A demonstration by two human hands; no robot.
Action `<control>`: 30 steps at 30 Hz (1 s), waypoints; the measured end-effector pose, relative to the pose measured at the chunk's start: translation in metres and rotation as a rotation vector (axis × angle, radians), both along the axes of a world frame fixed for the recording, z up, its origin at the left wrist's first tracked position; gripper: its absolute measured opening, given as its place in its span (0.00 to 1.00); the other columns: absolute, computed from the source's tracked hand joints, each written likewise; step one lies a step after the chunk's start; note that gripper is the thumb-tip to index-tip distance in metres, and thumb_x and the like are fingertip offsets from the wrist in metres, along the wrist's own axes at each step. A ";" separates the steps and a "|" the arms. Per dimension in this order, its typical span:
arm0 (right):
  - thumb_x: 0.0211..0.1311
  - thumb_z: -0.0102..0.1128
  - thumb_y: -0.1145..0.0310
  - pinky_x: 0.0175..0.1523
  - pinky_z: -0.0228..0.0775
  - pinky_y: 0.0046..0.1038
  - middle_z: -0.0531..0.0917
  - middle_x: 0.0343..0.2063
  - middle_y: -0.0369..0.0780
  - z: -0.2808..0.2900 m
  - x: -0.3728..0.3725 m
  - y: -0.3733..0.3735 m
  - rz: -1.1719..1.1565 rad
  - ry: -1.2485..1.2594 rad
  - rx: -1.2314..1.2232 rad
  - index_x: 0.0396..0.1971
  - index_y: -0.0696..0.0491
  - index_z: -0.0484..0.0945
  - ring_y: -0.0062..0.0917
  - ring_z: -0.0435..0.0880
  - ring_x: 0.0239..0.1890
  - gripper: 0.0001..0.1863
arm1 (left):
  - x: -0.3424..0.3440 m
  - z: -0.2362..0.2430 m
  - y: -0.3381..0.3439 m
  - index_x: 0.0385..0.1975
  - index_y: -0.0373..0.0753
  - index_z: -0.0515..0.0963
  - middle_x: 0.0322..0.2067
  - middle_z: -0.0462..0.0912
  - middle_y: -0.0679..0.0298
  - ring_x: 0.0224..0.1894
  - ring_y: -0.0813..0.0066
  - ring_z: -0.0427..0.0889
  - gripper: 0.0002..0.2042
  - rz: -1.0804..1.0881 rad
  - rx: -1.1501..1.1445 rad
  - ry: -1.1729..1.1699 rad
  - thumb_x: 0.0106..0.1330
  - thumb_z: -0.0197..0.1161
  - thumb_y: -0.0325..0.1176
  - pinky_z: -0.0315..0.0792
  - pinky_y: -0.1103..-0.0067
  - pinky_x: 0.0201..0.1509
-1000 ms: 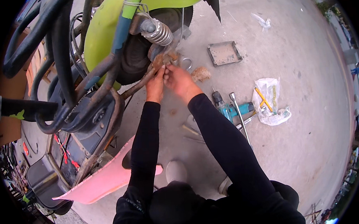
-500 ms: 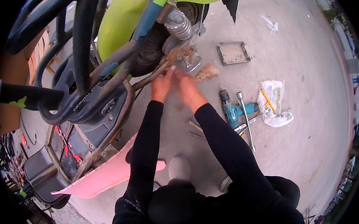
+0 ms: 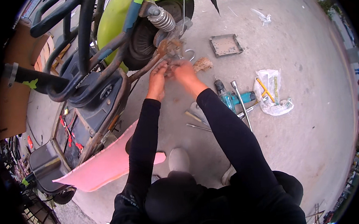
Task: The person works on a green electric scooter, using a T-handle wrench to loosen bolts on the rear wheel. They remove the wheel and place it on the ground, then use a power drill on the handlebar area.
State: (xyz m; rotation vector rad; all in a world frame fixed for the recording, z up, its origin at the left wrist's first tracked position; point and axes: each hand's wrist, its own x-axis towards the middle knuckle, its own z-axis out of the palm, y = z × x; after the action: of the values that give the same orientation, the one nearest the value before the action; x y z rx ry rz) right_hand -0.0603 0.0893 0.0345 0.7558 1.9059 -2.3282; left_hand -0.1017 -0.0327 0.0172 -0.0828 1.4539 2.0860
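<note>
My left hand [image 3: 158, 81] and my right hand [image 3: 186, 76] meet at the rusty frame tube [image 3: 146, 69] of a green electric scooter or trike. Their fingers are bent and pinched together; whatever small thing lies between the fingertips is too blurred to name. Just beyond them is a rust-brown bracket [image 3: 169, 47], below a coil-spring shock absorber [image 3: 161, 19] and beside the black wheel [image 3: 143, 43]. A curved shiny metal piece [image 3: 190, 54] sticks out right of the bracket. On the ground close to my right hand lies a rusty brown chunk [image 3: 202, 64].
To the right lie a shallow metal tray [image 3: 226, 45], a teal cordless drill [image 3: 226, 99], a lug wrench [image 3: 241, 102] and a plastic bag [image 3: 274, 107] with a yellow-handled tool [image 3: 265, 89]. A pink panel [image 3: 97, 169] rests at lower left. Black tubular bars [image 3: 86, 31] rise at upper left.
The view has shifted slightly, so the ground items appear further left and higher. My hands stay at the bracket, with their fingertips now closer together.
</note>
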 end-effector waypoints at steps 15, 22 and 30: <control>0.53 0.53 0.64 0.35 0.75 0.36 0.84 0.22 0.46 -0.068 0.100 -0.023 0.697 -0.028 0.566 0.18 0.56 0.83 0.36 0.84 0.23 0.15 | -0.015 -0.020 0.002 0.45 0.42 0.75 0.39 0.81 0.67 0.43 0.75 0.79 0.08 0.036 0.130 -0.107 0.72 0.58 0.37 0.74 0.74 0.50; 0.61 0.55 0.61 0.55 0.70 0.43 0.81 0.44 0.54 -0.116 0.206 -0.056 0.849 -0.164 0.707 0.47 0.56 0.77 0.45 0.79 0.51 0.19 | -0.016 -0.007 0.027 0.48 0.41 0.73 0.41 0.79 0.67 0.42 0.75 0.78 0.11 0.109 0.095 -0.012 0.70 0.60 0.35 0.74 0.71 0.51; 0.59 0.59 0.60 0.54 0.71 0.40 0.81 0.45 0.52 -0.094 0.216 -0.021 0.603 -0.215 0.603 0.52 0.55 0.76 0.45 0.81 0.49 0.22 | -0.010 -0.027 0.060 0.35 0.38 0.80 0.30 0.82 0.67 0.32 0.78 0.78 0.07 0.319 -0.199 0.199 0.68 0.61 0.35 0.74 0.78 0.38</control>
State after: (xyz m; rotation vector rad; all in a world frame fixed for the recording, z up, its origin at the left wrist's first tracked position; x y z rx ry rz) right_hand 0.1553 0.0681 -0.0600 0.3431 2.3224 -1.2893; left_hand -0.1113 0.0278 -0.0101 -0.2015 1.8706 2.2435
